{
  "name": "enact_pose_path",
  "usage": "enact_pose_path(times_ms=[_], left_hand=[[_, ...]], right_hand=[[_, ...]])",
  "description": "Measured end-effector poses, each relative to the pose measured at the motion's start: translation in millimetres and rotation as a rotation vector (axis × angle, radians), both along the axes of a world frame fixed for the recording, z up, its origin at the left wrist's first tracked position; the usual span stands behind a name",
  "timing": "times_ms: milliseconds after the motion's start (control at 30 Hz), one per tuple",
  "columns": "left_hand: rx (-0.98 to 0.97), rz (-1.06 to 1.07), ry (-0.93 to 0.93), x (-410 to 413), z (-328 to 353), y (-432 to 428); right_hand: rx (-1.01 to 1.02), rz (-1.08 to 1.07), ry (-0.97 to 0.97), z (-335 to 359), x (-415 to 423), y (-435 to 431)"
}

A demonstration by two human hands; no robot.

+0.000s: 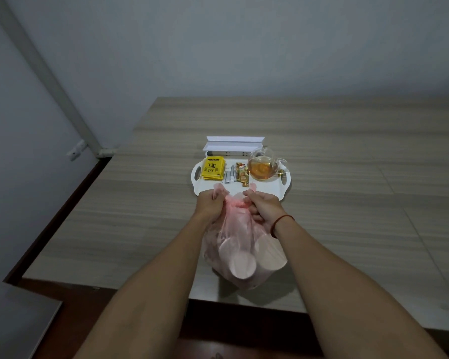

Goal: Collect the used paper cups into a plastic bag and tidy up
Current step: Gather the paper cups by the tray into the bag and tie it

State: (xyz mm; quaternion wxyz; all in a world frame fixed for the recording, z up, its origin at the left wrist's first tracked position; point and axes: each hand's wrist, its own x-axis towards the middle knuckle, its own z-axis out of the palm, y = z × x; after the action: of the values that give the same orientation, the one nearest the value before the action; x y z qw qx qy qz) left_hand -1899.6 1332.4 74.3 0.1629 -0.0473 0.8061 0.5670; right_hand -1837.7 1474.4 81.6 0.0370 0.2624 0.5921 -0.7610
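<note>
Left hand (pixel 210 203) and right hand (pixel 263 207) are each pinching a handle of the pink plastic bag (pixel 240 244), fingers curled tight, likely knotting it. Paper cups (pixel 241 263) are lying inside, below the fingers; tray (pixel 270 191) just beyond.

A translucent pink plastic bag (pixel 240 229) is sitting near the front edge of the wooden surface (pixel 347 229), its top bunching upward. Pale paper cups (pixel 241 266) are lying jumbled inside.
</note>
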Motion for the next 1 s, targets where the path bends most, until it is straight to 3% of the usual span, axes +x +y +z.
enact_pose_path(times_ms=[200,367,467,600,700,833,1000], left_hand=[[0.240,0.324,-0.255,-6.7,1.4,-2.6],[0.407,0.416,-0.269,-6.3,4.9,-3.6],[0.531,0.358,-0.256,-2.5,12.1,3.3],[0.198,0.100,-0.063,-0.3,19.8,11.3],[0.205,-0.054,-0.145,4.1,23.6,15.6],[0.130,-0.121,-0.156,-0.3,15.7,15.9],[0.220,-0.174,-0.144,6.2,16.8,13.5]], right_hand=[[-0.056,0.026,0.031,2.2,-0.2,-7.9],[0.001,0.060,0.021,6.4,-1.0,-15.7],[0.054,0.025,-0.015,8.1,-5.4,-13.3],[0.062,-0.020,0.004,7.3,-6.2,-12.3],[0.058,-0.057,-0.014,5.5,-8.6,-15.8],[-0.103,-0.098,-0.063,5.8,-11.9,-10.2],[0.085,-0.067,-0.045,1.5,-3.0,-5.7]])
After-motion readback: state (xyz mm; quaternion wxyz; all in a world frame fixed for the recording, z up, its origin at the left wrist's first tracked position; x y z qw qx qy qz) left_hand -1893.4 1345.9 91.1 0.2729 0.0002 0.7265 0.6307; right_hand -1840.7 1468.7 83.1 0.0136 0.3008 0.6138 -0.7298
